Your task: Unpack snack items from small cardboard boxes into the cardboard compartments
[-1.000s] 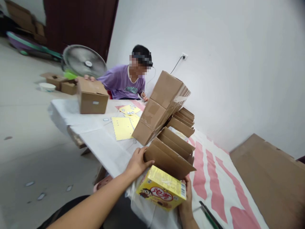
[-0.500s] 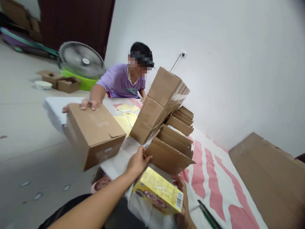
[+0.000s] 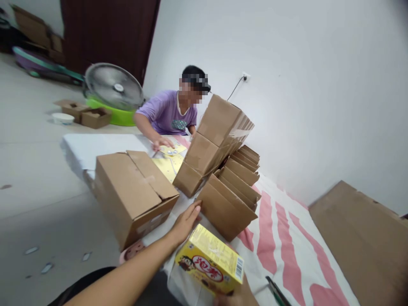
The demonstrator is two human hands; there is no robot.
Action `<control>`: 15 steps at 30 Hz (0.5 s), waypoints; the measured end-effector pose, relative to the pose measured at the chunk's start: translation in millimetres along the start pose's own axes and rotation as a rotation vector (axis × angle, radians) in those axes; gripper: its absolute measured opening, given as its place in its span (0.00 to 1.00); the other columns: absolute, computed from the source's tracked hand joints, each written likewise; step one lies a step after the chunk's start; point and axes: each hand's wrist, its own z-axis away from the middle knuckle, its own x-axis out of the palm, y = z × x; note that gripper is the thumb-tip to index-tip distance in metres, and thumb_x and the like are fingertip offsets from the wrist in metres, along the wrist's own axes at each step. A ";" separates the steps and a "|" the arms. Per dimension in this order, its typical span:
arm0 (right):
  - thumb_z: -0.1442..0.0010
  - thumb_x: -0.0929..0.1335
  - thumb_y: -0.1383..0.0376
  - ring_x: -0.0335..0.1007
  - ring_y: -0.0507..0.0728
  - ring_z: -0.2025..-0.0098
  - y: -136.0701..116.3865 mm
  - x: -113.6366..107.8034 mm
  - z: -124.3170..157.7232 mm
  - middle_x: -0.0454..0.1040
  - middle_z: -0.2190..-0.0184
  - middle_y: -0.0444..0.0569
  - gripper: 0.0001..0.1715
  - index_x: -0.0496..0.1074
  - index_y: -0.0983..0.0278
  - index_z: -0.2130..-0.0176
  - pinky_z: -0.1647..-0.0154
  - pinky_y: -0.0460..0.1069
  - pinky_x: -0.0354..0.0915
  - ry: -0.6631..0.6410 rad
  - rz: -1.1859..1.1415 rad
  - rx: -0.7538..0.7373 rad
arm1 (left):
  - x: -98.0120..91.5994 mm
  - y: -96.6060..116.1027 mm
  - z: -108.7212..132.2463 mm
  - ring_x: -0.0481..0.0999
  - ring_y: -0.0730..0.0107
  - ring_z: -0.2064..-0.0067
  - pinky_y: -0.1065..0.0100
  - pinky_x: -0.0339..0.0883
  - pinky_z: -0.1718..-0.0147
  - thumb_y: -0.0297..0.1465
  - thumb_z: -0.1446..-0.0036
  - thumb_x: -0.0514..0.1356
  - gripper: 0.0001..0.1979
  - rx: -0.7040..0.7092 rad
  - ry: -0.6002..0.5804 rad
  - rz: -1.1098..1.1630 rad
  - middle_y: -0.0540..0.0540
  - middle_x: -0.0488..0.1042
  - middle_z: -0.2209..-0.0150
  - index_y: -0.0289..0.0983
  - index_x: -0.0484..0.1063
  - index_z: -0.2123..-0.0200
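Note:
My left hand (image 3: 187, 224) has its fingers stretched out against the left end of an open cardboard box (image 3: 225, 208), whose flaps stand up. Below it, my right hand (image 3: 239, 294) grips a yellow printed carton (image 3: 208, 259) by its lower right end. The carton is tilted, with red lettering and a barcode showing. Part of the right hand is hidden behind the carton and cut off by the frame. To the left, a larger closed cardboard box (image 3: 134, 187) sits by the table's left edge, with no hand on it.
Closed cardboard boxes (image 3: 216, 123) are stacked behind the open one, next to more open boxes (image 3: 244, 163). Across the table, a person (image 3: 168, 112) touches yellow sheets (image 3: 167, 165). A green-handled tool (image 3: 277, 291) lies at the right on the pink-and-white cloth (image 3: 287, 238).
The other person has let go of the large box, now nearer me, and reaches to the yellow sheets. My left fingers have straightened; my right hand has shifted lower on the carton.

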 end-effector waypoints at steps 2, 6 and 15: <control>0.54 0.73 0.49 0.70 0.68 0.49 -2.6 2.5 -1.5 0.74 0.52 0.57 0.37 0.69 0.63 0.49 0.47 0.62 0.64 0.036 0.049 0.045 | -0.8 -2.6 -1.1 0.75 0.59 0.63 0.63 0.67 0.69 0.59 0.48 0.47 0.39 -0.019 -0.002 0.007 0.39 0.75 0.55 0.36 0.65 0.44; 0.50 0.73 0.54 0.74 0.66 0.55 3.5 0.9 -7.1 0.77 0.56 0.58 0.28 0.71 0.65 0.52 0.55 0.59 0.71 0.257 0.067 0.091 | 0.4 -2.9 -1.6 0.74 0.62 0.65 0.63 0.67 0.69 0.60 0.49 0.46 0.39 -0.012 0.047 0.057 0.39 0.73 0.55 0.34 0.68 0.51; 0.52 0.73 0.54 0.74 0.65 0.56 20.1 -4.4 -15.4 0.77 0.57 0.58 0.29 0.69 0.66 0.55 0.56 0.56 0.72 0.630 0.257 0.060 | 0.0 11.7 10.9 0.73 0.61 0.60 0.58 0.67 0.56 0.46 0.47 0.55 0.18 0.254 0.112 -0.173 0.44 0.74 0.62 0.38 0.68 0.61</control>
